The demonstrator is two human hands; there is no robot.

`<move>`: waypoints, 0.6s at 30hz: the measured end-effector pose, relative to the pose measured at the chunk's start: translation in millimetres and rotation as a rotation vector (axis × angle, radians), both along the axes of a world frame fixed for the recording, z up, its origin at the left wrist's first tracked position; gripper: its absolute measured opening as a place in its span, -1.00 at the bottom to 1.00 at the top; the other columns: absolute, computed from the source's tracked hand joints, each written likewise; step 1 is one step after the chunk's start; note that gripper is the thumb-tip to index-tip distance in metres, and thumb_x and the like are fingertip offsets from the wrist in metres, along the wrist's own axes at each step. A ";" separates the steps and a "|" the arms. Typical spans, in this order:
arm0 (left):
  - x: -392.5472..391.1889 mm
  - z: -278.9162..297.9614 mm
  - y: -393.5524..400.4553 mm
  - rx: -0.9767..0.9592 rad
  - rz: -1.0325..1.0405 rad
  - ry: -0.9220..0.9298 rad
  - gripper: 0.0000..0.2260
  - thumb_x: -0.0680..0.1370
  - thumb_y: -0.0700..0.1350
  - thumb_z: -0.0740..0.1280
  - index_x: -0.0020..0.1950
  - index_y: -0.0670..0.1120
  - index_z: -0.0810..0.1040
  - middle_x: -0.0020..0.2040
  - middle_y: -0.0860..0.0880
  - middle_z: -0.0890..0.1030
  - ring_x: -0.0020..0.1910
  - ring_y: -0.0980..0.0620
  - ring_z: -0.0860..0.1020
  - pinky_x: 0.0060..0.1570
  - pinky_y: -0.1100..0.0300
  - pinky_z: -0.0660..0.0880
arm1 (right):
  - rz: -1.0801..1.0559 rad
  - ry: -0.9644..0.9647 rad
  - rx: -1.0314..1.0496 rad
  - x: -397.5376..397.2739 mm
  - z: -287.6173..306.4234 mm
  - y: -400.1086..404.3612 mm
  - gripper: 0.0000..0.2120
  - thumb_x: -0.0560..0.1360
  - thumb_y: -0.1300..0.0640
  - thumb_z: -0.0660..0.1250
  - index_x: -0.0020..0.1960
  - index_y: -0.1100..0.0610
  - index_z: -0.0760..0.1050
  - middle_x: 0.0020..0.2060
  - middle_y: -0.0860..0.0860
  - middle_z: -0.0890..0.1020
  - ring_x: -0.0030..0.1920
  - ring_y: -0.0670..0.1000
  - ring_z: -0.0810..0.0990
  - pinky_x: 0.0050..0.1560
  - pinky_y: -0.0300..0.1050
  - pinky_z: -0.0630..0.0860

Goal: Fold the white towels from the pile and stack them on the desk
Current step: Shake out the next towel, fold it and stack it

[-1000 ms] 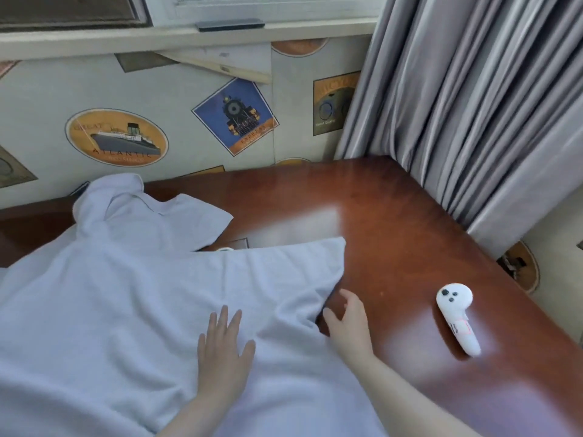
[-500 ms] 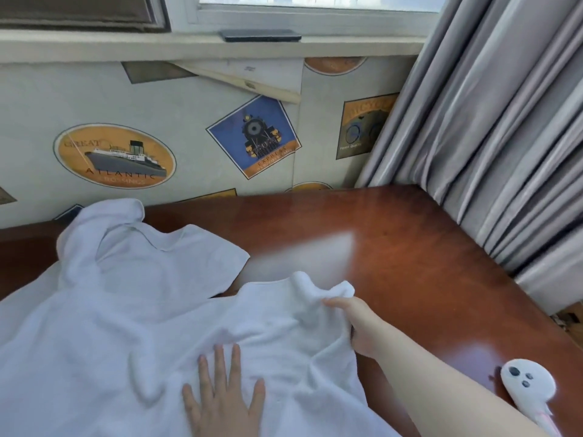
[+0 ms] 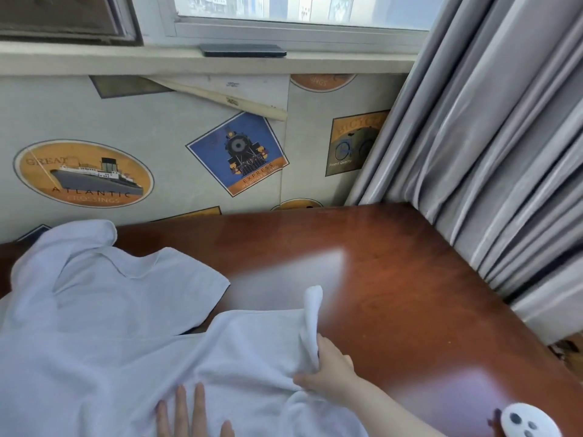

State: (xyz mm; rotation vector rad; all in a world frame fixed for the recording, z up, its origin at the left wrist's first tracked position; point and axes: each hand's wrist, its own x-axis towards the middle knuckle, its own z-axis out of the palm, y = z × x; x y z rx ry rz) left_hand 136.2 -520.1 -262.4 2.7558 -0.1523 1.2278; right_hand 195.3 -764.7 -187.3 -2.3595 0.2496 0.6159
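Legible text, all on printed emblems of the wallpaper (image 3: 176, 127) behind the desk:

1. Oval orange ship emblem (image 3: 83, 174), left: "GREAT" at upper left, "ATLANTIC" beneath the liner, "CROSSINGS" below that, fainter.
2. Blue diamond locomotive emblem (image 3: 237, 153), centre: "EXPRESS" on the orange band, with a smaller line under it that appears to read "IT'S QUICKER BY TRAIN".
3. Rectangular bicycle emblem (image 3: 352, 143), right, partly covered by the curtain (image 3: 479, 137): "BICYC…" across the top, cut off; "Finest Quality" in small script at the bottom.
4. Partial orange emblem (image 3: 321, 81) under the sill: letters upside down, unreadable.
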 end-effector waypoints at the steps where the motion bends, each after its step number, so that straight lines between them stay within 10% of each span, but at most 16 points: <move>1: 4.0 2.4 -0.1 0.019 -0.028 -0.036 -0.51 0.60 0.13 -0.07 0.48 0.00 0.24 0.57 -0.07 0.19 0.43 -0.27 0.28 0.39 -0.14 0.20 | 0.005 -0.025 -0.002 0.1 -1.3 -1.4 -0.30 0.29 -0.17 0.41 0.37 -0.17 0.25 0.11 -0.24 0.44 0.27 -0.10 0.42 0.14 -0.05 0.24; 18: 27.5 23.3 -10.7 0.149 -0.111 -0.141 -0.44 0.64 0.10 -0.11 0.55 -0.18 0.17 0.58 -0.15 0.13 0.56 -0.11 0.11 0.48 0.02 0.08 | 0.083 0.044 0.049 0.8 5.3 -7.2 -0.30 0.28 -0.11 0.41 0.38 -0.19 0.25 0.08 -0.23 0.39 0.25 -0.08 0.40 0.17 -0.07 0.24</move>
